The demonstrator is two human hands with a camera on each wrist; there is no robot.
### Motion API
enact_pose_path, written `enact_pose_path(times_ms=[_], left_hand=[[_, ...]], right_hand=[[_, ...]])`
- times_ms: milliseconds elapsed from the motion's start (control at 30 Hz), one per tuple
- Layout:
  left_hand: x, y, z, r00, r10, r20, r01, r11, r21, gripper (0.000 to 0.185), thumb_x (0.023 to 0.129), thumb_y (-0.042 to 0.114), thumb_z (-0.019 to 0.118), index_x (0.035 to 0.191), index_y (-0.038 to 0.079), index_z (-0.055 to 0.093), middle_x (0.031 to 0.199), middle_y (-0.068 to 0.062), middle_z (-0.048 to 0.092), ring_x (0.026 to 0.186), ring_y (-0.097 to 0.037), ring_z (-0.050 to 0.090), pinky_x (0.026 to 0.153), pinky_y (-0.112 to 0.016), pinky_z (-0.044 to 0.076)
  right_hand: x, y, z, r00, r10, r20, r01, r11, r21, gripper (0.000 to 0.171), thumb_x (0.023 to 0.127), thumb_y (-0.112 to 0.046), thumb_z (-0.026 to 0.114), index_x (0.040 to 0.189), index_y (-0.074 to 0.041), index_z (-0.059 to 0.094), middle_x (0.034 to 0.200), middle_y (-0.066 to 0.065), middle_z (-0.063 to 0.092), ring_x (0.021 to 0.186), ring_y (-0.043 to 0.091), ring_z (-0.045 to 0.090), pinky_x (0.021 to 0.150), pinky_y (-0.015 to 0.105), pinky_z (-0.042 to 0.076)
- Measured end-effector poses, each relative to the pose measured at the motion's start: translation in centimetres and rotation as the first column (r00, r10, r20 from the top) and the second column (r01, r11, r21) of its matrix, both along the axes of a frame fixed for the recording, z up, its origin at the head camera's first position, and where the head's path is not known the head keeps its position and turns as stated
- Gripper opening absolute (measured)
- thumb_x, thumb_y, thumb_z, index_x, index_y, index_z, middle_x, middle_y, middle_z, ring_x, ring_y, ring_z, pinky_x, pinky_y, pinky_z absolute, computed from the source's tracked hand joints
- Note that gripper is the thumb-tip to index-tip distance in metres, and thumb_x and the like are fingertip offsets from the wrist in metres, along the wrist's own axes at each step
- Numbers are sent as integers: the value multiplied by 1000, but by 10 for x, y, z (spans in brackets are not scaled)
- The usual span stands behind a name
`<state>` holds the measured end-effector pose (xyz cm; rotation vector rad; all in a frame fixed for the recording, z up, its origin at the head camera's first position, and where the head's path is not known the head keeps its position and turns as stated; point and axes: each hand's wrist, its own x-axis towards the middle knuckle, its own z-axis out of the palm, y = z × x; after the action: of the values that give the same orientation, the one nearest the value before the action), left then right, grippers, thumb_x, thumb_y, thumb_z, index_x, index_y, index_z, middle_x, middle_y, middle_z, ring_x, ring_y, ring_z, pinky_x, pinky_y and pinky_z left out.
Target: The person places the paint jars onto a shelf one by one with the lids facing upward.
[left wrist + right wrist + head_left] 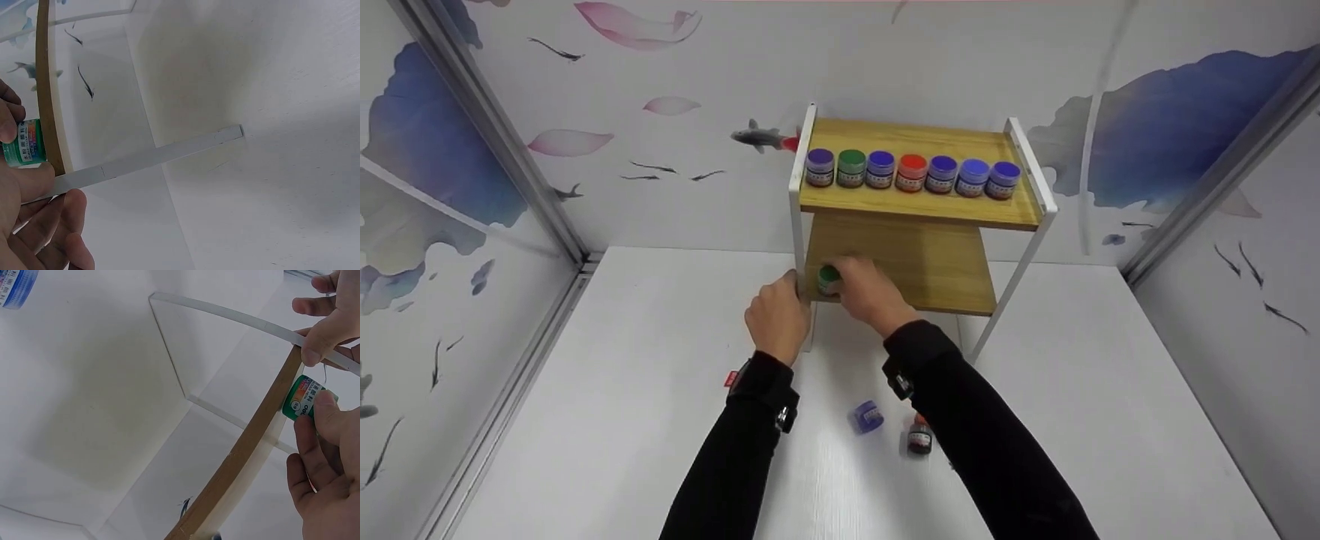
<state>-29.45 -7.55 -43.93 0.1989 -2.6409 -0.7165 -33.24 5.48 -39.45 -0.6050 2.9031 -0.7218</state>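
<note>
Right hand [870, 291] grip: round green jar [829, 280], wooden shelf [915, 262].

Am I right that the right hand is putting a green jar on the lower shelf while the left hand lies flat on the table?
Not quite. The left hand is not flat on the table; it grips the rack's white front leg, as the left wrist view shows. The rest holds: the right hand holds the green jar at the lower shelf.
</note>
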Motion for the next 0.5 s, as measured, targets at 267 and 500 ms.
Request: enact_pose_path(times_ms=[267, 500], left_hand=[[0, 1, 0, 1000, 5, -7, -5, 1000, 7, 10, 94, 14, 61, 89, 8, 67, 80, -10, 73, 60, -21, 61, 49, -34, 42], [0, 0, 0, 999, -13, -41, 14, 1000, 17, 11, 93, 11, 60, 85, 8, 67, 75, -9, 71, 57, -19, 58, 45, -32, 38]], right_hand=[[-6, -5, -1, 1000, -10, -9, 10, 1000, 2, 33, 97, -7, 57, 130, -9, 56, 129, 11, 59, 119, 24, 56, 106, 40, 45], [-11, -8, -4, 1000, -22, -6, 22, 1000, 11, 37, 98, -8, 57, 135, -11, 54, 131, 10, 57, 124, 25, 52, 110, 40, 41]])
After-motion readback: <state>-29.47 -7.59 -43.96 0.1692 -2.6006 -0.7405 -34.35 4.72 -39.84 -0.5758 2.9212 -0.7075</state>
